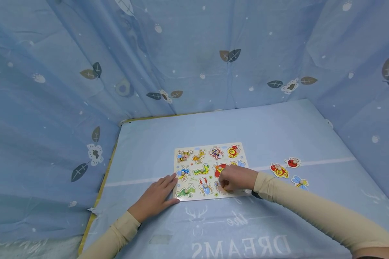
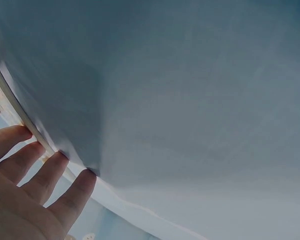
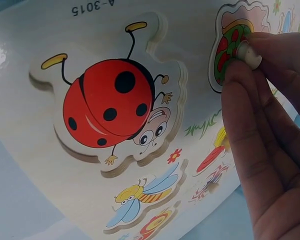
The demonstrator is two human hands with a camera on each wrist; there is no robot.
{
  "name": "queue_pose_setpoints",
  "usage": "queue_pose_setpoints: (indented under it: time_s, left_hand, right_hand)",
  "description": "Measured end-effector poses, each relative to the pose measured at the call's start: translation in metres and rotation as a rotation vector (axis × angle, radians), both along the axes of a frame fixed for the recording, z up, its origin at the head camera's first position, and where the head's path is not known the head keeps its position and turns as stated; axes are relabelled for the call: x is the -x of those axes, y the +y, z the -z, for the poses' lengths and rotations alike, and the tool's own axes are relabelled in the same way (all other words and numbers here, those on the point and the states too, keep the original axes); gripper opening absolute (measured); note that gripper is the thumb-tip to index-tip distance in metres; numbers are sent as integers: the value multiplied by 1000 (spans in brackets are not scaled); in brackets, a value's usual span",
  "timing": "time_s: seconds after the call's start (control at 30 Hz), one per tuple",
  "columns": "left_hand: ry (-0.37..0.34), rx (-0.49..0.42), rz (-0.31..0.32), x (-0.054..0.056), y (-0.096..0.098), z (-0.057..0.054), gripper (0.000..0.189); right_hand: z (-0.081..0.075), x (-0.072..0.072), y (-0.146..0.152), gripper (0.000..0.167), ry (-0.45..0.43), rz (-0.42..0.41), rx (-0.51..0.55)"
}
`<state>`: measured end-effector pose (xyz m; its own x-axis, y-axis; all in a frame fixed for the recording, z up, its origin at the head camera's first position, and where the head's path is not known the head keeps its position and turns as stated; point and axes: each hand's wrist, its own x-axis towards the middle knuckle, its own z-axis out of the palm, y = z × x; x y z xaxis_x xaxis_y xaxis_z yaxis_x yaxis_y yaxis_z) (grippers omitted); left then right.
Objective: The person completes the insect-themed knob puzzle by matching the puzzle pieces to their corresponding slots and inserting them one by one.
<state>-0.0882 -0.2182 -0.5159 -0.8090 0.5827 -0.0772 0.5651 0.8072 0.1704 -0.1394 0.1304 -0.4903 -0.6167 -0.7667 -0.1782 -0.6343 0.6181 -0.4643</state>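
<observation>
A flat wooden insect puzzle board (image 1: 208, 148) lies on the cloth. The left hand (image 1: 155, 196) rests at the board's left edge, its fingers spread and nearly straight; fingertips touch that edge in the left wrist view. Over the board's lower right, the right hand (image 1: 238, 177) pinches a pale knob (image 3: 249, 55) between thumb and fingers. The knob belongs to a green-and-red puzzle piece (image 3: 225, 52), partly hidden by fingers, lying in or just at its outline. Beside it shows a knobless printed ladybug recess (image 3: 110, 105), with a bee recess (image 3: 145, 195) further along.
Right of the board lie three loose knobbed pieces: a red-yellow butterfly (image 1: 279, 170), a ladybug (image 1: 293, 162) and a bee (image 1: 300, 182). Several other knobbed pieces, such as the green caterpillar (image 1: 201, 169), sit in the board. Blue patterned curtains (image 1: 194, 64) surround the table.
</observation>
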Motion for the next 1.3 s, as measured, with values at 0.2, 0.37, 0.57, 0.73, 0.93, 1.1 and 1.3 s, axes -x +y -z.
queue_pose_setpoints:
  time_s: [0.2, 0.37, 0.57, 0.73, 0.93, 1.1, 1.3]
  left_hand:
    - [5, -9, -3, -1, 0, 0, 80]
    - [-9, -25, -2, -1, 0, -1, 80]
    - [-20, -21, -6, -1, 1, 0, 81]
    - [-18, -20, -5, -1, 1, 1, 81]
    - [-11, -12, -3, 0, 2, 1, 81]
    - [-12, -7, -7, 0, 2, 0, 80]
    - [-20, -4, -12, 0, 1, -1, 80]
  right_hand:
    - [2, 0, 0, 20, 3, 5, -11]
    - [2, 0, 0, 22, 1, 2, -3]
    - [-1, 0, 1, 20, -24, -2, 4]
    - [-3, 2, 6, 16, -31, -24, 7]
    - [-9, 9, 21, 4, 23, -6, -18]
    - [-18, 15, 44, 16, 52, 98, -51]
    - [-21, 24, 80, 26, 105, 200, -113]
